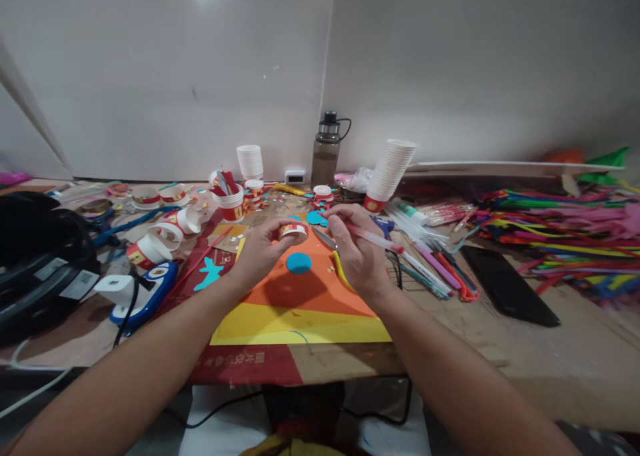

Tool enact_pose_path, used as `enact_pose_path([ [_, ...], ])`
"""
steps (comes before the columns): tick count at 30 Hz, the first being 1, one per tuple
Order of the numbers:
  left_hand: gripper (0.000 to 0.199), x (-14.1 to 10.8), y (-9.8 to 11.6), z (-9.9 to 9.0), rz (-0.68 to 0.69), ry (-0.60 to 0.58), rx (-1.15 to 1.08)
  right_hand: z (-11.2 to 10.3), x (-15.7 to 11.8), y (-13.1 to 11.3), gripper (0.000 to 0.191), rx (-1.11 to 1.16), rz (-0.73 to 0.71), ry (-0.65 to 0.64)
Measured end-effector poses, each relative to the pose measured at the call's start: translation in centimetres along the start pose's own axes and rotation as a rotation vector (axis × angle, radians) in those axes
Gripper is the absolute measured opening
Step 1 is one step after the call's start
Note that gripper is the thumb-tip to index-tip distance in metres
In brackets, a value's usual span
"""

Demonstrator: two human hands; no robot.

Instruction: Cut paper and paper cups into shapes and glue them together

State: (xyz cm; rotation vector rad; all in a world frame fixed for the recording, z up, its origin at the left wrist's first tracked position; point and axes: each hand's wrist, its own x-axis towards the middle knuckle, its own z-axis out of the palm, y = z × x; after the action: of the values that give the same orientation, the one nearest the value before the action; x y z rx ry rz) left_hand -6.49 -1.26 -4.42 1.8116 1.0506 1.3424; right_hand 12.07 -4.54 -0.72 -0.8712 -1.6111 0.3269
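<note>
My left hand [263, 251] grips a short red and white paper cup piece [294, 232] between thumb and fingers, above an orange sheet [285, 286]. In my right hand [357, 249] is a pen with a clear barrel and a red end [375, 238], its red end pointing right. A blue paper disc [299, 263] lies on the orange sheet below the cup piece. Scissors with yellow handles [343, 271] lie partly hidden by my right hand. Under the orange sheet is a yellow sheet [250, 325].
Cup stacks [393, 169] and a bottle [326, 153] stand at the back. Cut cup rings [150, 249] and a blue glue gun or tool [145, 303] lie left. A black phone [509, 286], pens and colourful pipe cleaners [565, 223] lie right.
</note>
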Motion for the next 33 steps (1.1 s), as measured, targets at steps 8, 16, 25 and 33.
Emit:
enact_pose_path([
  [8, 0.044, 0.3, 0.1, -0.1, -0.289, -0.022, -0.258, -4.6, -0.2, 4.5, 0.027, -0.443, 0.003, -0.405],
  [16, 0.040, 0.5, 0.3, 0.1, -0.523, -0.073, -0.497, -9.8, 0.1, 6.8, 0.029, -1.034, -0.107, -0.800],
  [25, 0.033, 0.6, 1.0, -0.2, -0.651, -0.165, -0.794, -11.7, -0.4, 6.0, 0.038, -1.066, -0.125, -0.915],
  [33, 0.048, 0.5, 1.1, -0.3, -0.629, -0.360, -0.838, -3.4, 0.6, 2.1, 0.047, -0.538, -0.154, -0.602],
])
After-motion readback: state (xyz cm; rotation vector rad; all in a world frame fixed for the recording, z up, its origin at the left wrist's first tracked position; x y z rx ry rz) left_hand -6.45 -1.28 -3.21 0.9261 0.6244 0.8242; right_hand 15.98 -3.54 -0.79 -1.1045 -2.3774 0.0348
